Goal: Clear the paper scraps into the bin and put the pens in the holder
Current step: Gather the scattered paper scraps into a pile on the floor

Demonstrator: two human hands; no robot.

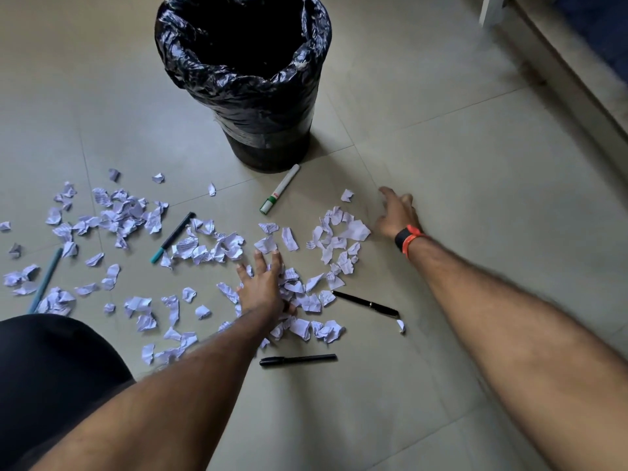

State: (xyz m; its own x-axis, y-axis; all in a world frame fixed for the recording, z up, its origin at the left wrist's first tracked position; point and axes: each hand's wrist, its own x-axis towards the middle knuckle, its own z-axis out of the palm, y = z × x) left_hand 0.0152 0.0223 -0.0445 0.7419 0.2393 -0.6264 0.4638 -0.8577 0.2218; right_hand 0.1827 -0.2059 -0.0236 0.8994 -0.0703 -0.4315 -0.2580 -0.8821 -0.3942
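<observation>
No readable text anywhere. White marker (279,189) by the bin's base has a small red mark and a green band on its barrel, too blurred to make out as a brand. Paper scraps (224,246) carry ruled lines and faint handwriting, illegible at this res.

The black plastic-lined round bin (243,79) is losing its rim past the top edge, its inside too dark to read. The left hand (263,287) is covering several crumpled white paper scraps (295,294).
</observation>
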